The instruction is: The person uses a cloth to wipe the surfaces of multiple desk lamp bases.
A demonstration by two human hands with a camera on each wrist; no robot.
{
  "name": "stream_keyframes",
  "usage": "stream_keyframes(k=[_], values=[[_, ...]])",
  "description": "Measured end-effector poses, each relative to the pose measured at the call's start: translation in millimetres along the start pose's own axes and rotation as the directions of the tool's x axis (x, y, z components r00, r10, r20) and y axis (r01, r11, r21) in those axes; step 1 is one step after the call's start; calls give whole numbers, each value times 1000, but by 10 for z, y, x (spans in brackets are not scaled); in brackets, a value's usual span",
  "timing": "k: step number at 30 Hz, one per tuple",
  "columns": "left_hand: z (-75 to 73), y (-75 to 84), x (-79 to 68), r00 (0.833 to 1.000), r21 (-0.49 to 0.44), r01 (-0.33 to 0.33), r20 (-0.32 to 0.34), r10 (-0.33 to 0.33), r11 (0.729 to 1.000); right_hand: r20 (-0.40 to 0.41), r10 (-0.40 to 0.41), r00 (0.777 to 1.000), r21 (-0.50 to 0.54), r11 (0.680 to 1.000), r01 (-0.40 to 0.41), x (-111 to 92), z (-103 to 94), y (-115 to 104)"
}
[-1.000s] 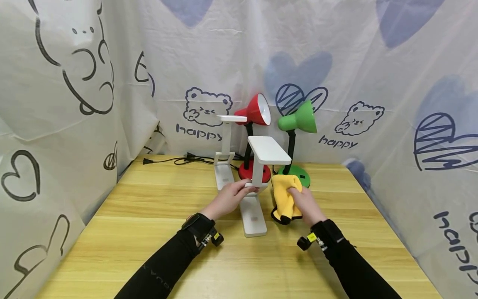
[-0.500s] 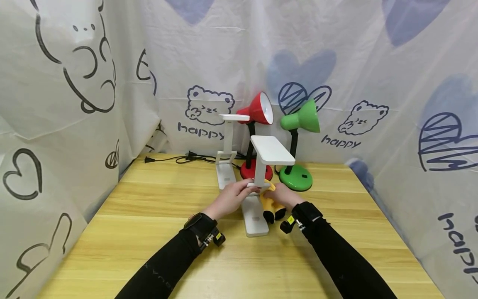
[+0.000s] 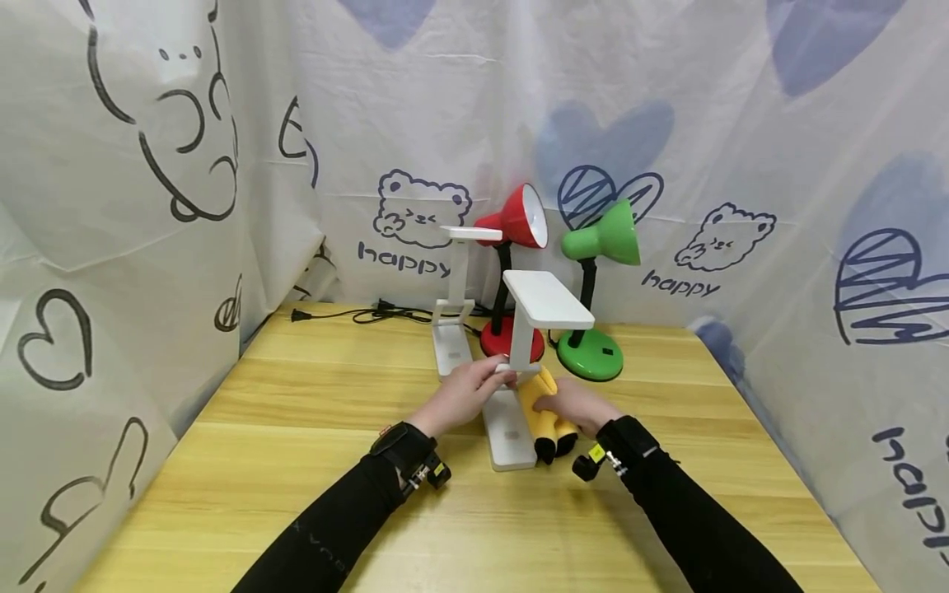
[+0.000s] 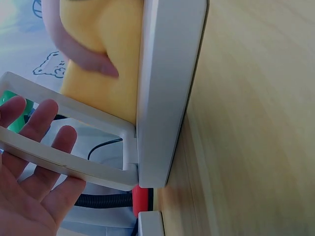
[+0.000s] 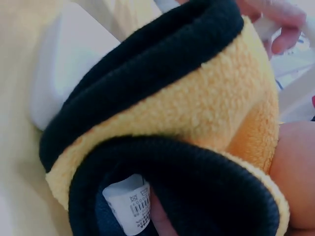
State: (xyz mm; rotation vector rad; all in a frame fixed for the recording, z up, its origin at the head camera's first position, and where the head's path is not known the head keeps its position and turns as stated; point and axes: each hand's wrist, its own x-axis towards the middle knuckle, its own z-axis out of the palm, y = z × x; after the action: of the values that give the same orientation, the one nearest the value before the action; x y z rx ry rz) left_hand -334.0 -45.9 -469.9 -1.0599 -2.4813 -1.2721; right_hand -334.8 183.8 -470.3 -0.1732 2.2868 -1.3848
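Note:
A white desk lamp with a flat rectangular head stands in the middle of the table. My left hand holds it at the hinged bracket, the fingers curled round one bar in the left wrist view. From the right, my right hand grips a folded yellow cloth with black edging. The cloth lies along the right side of the lamp's base, partly hidden behind the lamp in the head view. A white label shows inside its folds in the right wrist view.
Behind stand a second white lamp, a red lamp and a green lamp. Black power cords lie along the back left of the wooden table. A printed curtain hangs around it.
My right hand has brought the cloth leftward against the lamp's side, then slid it a little along the base toward me. The left hand keeps its hold on the bracket.

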Motion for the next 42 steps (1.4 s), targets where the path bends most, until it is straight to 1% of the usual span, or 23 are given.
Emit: stream_keyframes(k=[2, 7, 11, 15, 17, 19, 21, 24, 28, 32, 36, 39, 42], values=[[2, 0, -2, 1000, 1, 4, -5, -4, 1000, 21, -13, 1000, 32, 999, 13, -126, 33, 14], [-8, -25, -5, 1000, 9, 5, -23, -5, 1000, 82, -42, 996, 68, 997, 36, -400, 101, 84], [-19, -36, -18, 999, 34, 17, -33, -16, 999, 143, -63, 988, 84, 995, 51, -561, 126, 147], [-28, -30, -26, 999, 47, 30, -35, -28, 998, 188, -85, 979, 107, 992, 65, -681, 158, 168], [-30, -29, -26, 999, 44, 29, -31, -28, 999, 193, -87, 977, 131, 989, 62, -714, 173, 167], [-31, -29, -25, 999, 36, 24, -26, -23, 999, 187, -73, 980, 158, 986, 44, -726, 186, 164], [-32, -28, -22, 1000, 33, 18, -18, -17, 999, 163, -47, 985, 185, 983, 17, -709, 194, 164], [-34, -26, -20, 1000, 32, 9, -10, -8, 999, 121, 2, 993, 234, 972, -30, -634, 199, 174], [-36, -18, -18, 1000, 47, 6, -7, -6, 999, 48, 33, 998, 286, 957, -45, -472, 198, 187], [-30, -16, -17, 1000, 49, 5, -2, -5, 999, -55, 40, 998, 267, 963, -24, -291, 184, 170], [-20, -14, -11, 1000, 57, 0, -1, 0, 998, -138, 63, 988, 235, 971, -29, -102, 152, 130], [-15, -10, -7, 1000, 63, -3, -3, 3, 998, -181, 84, 980, 217, 975, -44, 25, 115, 104], [-11, -5, -3, 1000, 60, -6, -3, 6, 998, -197, 90, 976, 204, 978, -49, 114, 76, 80]])
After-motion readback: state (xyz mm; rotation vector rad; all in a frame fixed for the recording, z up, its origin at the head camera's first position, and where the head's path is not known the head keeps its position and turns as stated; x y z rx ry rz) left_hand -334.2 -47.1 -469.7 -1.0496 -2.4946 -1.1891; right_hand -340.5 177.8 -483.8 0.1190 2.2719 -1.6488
